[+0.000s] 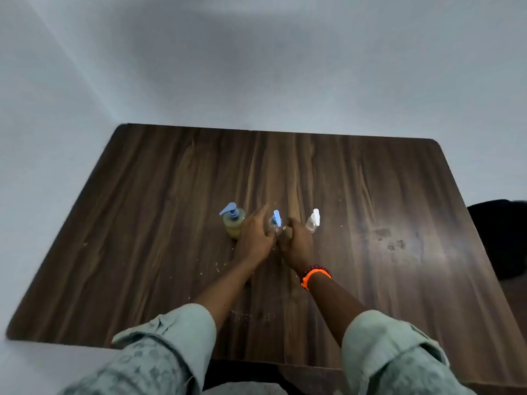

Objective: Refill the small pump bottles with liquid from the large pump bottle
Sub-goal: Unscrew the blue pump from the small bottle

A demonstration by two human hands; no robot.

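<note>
1. A dark wooden table (370, 195) fills the middle of the view, its near edge partly covered by two pale rolled sleeves (176, 337).
2. The large pump bottle (234, 223), holding yellowish liquid and topped by a blue pump, stands upright left of centre, just beside the left hand (253, 240).
3. The small bottle with the blue pump (275, 222) stands between the two hands; only its pump head and a little of its clear body show, the rest hidden behind the fingers.
4. The left hand reaches in from the left, with one finger stretched far past the bottle and the others against its body. The blur leaves it unclear whether they curl round it or only touch it.
5. The right hand (296, 243) has its fingers curled at the bottle's right side. Whether it grips the bottle cannot be made out.
6. The small bottle with the white pump (313, 222) stands just right of the right hand, its lower part hard to see against the wood.
7. An orange bracelet (315, 276) and a dark bead band circle the right wrist.
8. A dark shape (499, 238) at the right edge is cut off by the frame.
9. Pale specks lie scattered on the wood near the arms.
</note>
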